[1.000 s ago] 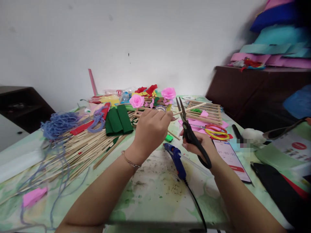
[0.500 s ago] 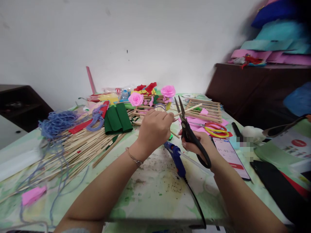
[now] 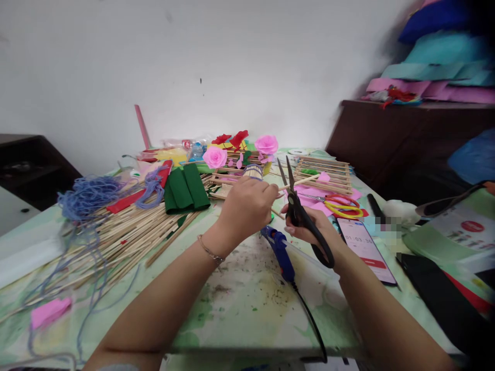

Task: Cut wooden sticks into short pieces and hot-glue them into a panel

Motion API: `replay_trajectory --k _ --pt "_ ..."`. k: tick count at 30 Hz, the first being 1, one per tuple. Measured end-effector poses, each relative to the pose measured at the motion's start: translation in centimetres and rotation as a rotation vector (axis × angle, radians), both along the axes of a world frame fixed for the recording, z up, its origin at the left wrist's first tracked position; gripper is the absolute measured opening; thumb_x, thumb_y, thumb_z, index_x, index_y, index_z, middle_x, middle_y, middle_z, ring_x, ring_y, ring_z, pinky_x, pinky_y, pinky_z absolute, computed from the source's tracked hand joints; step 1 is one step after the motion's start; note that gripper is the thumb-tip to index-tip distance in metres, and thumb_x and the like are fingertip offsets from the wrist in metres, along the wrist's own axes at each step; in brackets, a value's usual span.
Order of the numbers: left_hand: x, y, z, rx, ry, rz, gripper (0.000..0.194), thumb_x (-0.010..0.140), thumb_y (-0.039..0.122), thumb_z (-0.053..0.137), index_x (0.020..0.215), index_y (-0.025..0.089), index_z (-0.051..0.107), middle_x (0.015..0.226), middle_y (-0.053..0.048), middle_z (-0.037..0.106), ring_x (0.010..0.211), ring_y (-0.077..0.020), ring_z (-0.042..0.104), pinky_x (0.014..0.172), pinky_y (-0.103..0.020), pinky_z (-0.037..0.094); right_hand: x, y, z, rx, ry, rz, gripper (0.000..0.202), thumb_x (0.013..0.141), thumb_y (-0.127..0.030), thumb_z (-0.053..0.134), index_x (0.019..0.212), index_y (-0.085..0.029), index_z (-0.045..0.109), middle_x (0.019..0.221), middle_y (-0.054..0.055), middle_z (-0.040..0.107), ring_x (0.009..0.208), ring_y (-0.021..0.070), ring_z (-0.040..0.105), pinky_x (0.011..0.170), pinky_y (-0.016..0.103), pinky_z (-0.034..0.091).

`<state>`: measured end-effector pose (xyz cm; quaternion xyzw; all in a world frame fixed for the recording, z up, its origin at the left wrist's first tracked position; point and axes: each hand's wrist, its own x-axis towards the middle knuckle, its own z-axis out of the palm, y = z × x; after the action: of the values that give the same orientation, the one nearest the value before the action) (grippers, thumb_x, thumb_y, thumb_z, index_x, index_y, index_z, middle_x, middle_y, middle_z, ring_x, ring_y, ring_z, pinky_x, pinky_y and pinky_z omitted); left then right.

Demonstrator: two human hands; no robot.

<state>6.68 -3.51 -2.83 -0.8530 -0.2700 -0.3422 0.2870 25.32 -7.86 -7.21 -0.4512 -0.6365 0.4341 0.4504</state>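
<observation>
My left hand (image 3: 249,208) is closed on a thin wooden stick (image 3: 305,180), which sticks out to the right. My right hand (image 3: 315,226) grips black scissors (image 3: 299,211) by the handles, blades pointing up and slightly apart. The stick crosses the scissors at the blades; whether it lies between them I cannot tell. A blue glue gun (image 3: 281,255) with a clear glue stick lies on the table below my hands. Just behind my left hand is a bundle of short sticks (image 3: 253,171), partly hidden by it.
Many wooden sticks (image 3: 135,237), blue yarn (image 3: 91,196) and green felt (image 3: 186,189) lie at left. Pink flowers (image 3: 266,145) stand at the back. On the right are a stick frame (image 3: 328,174), red and yellow scissors (image 3: 344,206) and a phone (image 3: 365,250).
The view has shifted slightly. The scissors and stick have moved a little against each other, and the stick's free end now sits slightly lower. Both hands keep their holds.
</observation>
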Motion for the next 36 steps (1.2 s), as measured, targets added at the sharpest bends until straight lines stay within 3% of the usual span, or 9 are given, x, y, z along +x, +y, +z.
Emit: replay_trajectory --k 9,15,22,29,36 --pt "-0.1 0.0 0.1 -0.083 -0.079 0.038 0.022 0.085 0.011 0.044 0.071 0.015 0.06 0.061 -0.005 0.061 0.063 -0.0191 0.058 0.06 -0.031 0.037 -0.4 -0.4 0.2 -0.054 -0.017 -0.07 0.027 0.063 -0.025 0.066 0.086 -0.012 0.062 0.061 -0.004 0.047 0.056 0.0117 0.042 0.055 0.027 0.032" --pt "0.1 0.0 0.2 -0.31 -0.138 0.097 0.026 0.089 0.02 0.045 0.071 0.016 0.063 0.065 -0.005 0.064 0.065 -0.0189 0.059 0.058 -0.029 0.035 -0.2 0.0 -0.2 -0.081 0.024 -0.032 0.035 0.066 -0.029 0.07 0.097 -0.014 0.063 0.067 -0.003 0.051 0.059 0.0124 0.046 0.059 0.028 0.035" --pt "-0.8 -0.8 1.6 -0.586 -0.3 -0.044 0.023 0.089 0.023 0.05 0.074 0.016 0.067 0.068 -0.003 0.066 0.064 -0.0148 0.058 0.061 -0.026 0.038 -0.1 -0.1 -0.6 0.021 0.09 0.087 0.037 0.076 -0.033 0.071 0.108 -0.017 0.06 0.073 -0.002 0.052 0.063 0.012 0.046 0.06 0.027 0.034" --pt "-1.2 -1.4 2.1 -0.561 -0.36 -0.108 0.024 0.089 0.025 0.052 0.073 0.016 0.068 0.06 -0.001 0.062 0.057 -0.0128 0.053 0.056 -0.025 0.036 0.0 -0.2 -0.9 0.115 0.13 0.109 0.037 0.078 -0.031 0.071 0.11 -0.021 0.058 0.076 -0.001 0.052 0.066 0.012 0.046 0.061 0.026 0.036" --pt "-1.0 -2.1 2.4 -0.6 -0.374 -0.14 0.024 0.09 0.026 0.052 0.074 0.016 0.068 0.067 -0.002 0.067 0.061 -0.0134 0.057 0.059 -0.025 0.041 -0.4 -0.7 -0.4 0.159 0.097 0.101 0.038 0.078 -0.021 0.07 0.113 -0.023 0.056 0.076 -0.002 0.053 0.067 0.0114 0.049 0.062 0.025 0.04"
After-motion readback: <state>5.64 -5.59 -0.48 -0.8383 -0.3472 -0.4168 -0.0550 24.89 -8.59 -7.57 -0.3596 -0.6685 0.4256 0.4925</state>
